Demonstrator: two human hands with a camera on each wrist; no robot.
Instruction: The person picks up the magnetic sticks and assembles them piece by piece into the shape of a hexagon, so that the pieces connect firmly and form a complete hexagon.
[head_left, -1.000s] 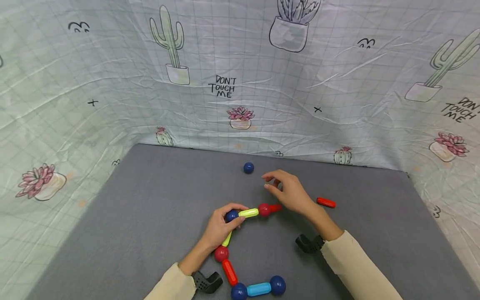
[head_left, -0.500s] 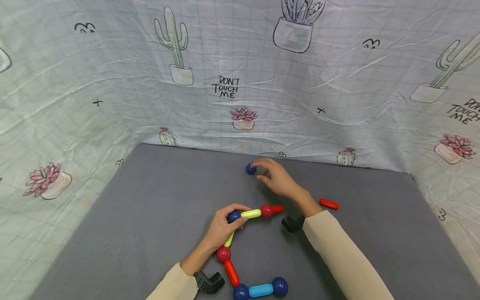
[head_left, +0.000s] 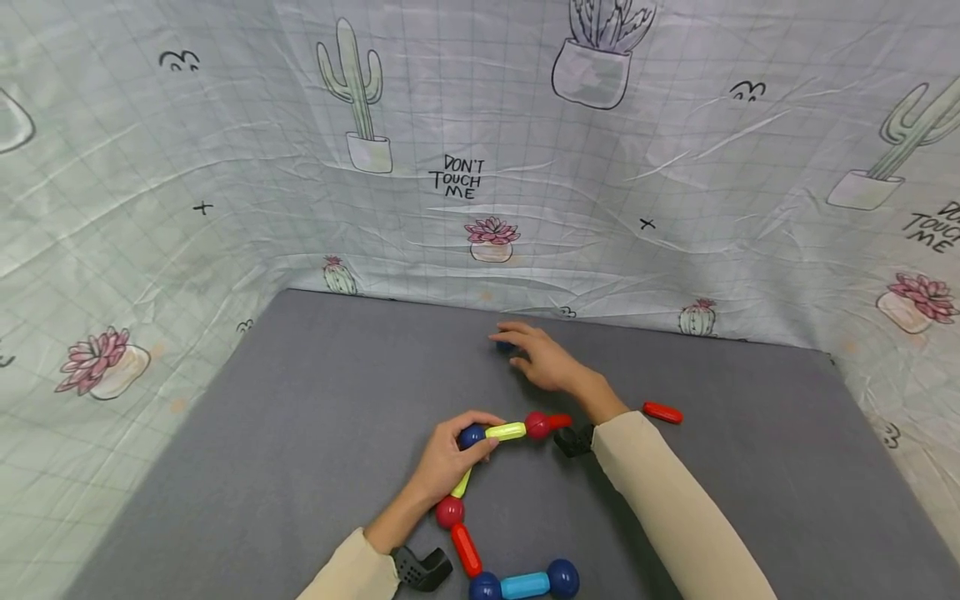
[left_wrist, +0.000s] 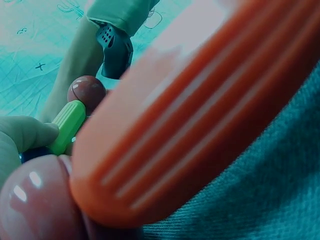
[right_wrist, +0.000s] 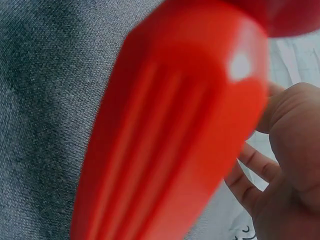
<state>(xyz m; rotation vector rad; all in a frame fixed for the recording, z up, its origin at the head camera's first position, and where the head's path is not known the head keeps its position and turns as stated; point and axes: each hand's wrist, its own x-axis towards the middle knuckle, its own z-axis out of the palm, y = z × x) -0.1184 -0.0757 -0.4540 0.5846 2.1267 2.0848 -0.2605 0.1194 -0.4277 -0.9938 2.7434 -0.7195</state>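
My left hand (head_left: 442, 458) grips a blue ball (head_left: 472, 437), its thumb on the adjoining yellow rod (head_left: 507, 432). This is one bend in a chain of toy building rods and balls. Rightward the chain runs to a red ball (head_left: 537, 424) and a red rod (head_left: 560, 422). Towards me come a second yellow rod (head_left: 462, 484), another red ball (head_left: 450, 512), a red rod (head_left: 467, 550) and a light blue rod (head_left: 525, 586) between two blue balls. My right hand (head_left: 543, 358) reaches over a loose blue ball (head_left: 506, 347), mostly hidden under its spread fingers.
A loose red rod (head_left: 663, 412) lies right of my right forearm on the grey tabletop (head_left: 322, 400). Cactus-printed cloth (head_left: 405, 225) rises behind and beside the table. Close to the lens, a red rod (right_wrist: 170, 125) covers much of the right wrist view.
My right hand has moved back and left from above the chain's red end to the loose blue ball. The left hand keeps its grip, and the view has shifted slightly.
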